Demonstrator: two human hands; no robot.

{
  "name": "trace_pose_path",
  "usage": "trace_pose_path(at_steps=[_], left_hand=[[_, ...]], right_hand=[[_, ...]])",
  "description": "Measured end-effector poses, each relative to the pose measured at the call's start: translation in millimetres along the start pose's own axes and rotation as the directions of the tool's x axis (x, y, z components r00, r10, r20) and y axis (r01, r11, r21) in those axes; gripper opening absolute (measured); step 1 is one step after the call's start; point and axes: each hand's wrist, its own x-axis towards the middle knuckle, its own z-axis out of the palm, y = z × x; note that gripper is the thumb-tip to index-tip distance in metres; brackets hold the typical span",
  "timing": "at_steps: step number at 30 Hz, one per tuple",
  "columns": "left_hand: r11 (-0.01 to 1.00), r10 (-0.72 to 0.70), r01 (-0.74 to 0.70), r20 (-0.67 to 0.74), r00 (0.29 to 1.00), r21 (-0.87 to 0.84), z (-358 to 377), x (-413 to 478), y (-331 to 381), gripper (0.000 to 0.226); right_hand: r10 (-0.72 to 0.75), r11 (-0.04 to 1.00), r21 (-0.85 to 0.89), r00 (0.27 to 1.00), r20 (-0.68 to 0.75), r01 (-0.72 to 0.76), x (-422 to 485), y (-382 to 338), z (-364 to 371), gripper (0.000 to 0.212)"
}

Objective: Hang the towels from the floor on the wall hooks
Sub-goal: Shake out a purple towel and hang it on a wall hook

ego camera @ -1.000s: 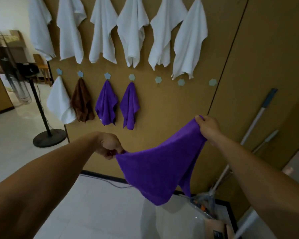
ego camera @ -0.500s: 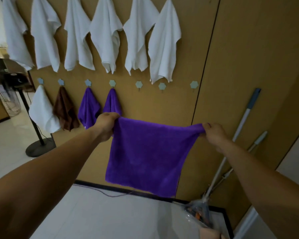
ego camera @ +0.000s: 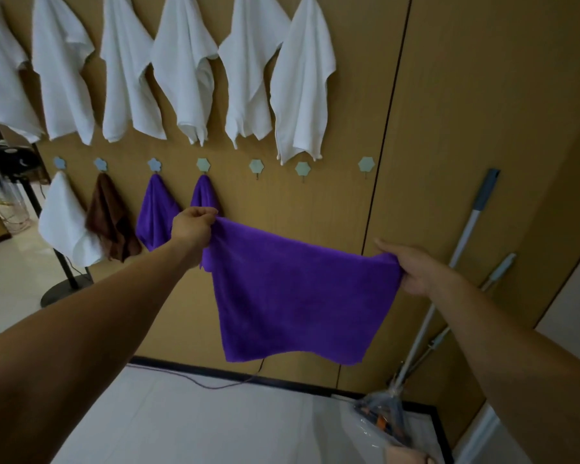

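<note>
The wall point(ego camera: 482, 95) carried a row of white towels point(ego camera: 181, 61). In front of it the purple towel point(ego camera: 298, 296) hung spread in the air. The left hand point(ego camera: 193, 226) pinched its top left corner with curled fingers; the right hand point(ego camera: 412, 269) gripped the other top corner. Three hooks point(ego camera: 256, 166) above stood bare.

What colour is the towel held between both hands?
Solid purple, no pattern; the held towel shows best in the head view.
</note>
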Motion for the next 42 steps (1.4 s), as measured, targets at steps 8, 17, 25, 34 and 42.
trace_pose_path(at_steps=[8,17,25,34,42], left_hand=[[0.952,-0.304,0.287,0.418,0.856,0.104,3.8,29.5,15.7,0.017],[0.835,-0.378,-0.102,0.699,0.607,0.540,7.5,62.6,16.9,0.044],[0.717,-0.082,-0.431,0.680,0.728,0.547,6.7,88.4,16.5,0.014],[0.831,-0.109,-0.319,0.694,0.711,0.456,13.0,117.4,18.1,0.019],[0.835,-0.056,-0.372,0.735,0.675,0.405,51.2,124.9,33.8,0.016]], right_hand=[[-0.316,0.942,0.103,0.947,-0.059,0.320,10.7,-26.5,-2.1,0.033],[-0.257,0.660,-0.711,0.962,0.090,0.243,8.2,-26.9,15.6,0.043],[-0.465,0.591,-0.758,0.884,-0.042,0.275,12.7,-31.3,38.9,0.030],[-0.581,0.773,-0.474,0.771,-0.260,0.422,19.4,-31.9,38.6,0.030],[-0.616,0.645,-0.695,0.755,-0.225,0.319,63.3,-58.0,5.5,0.020]])
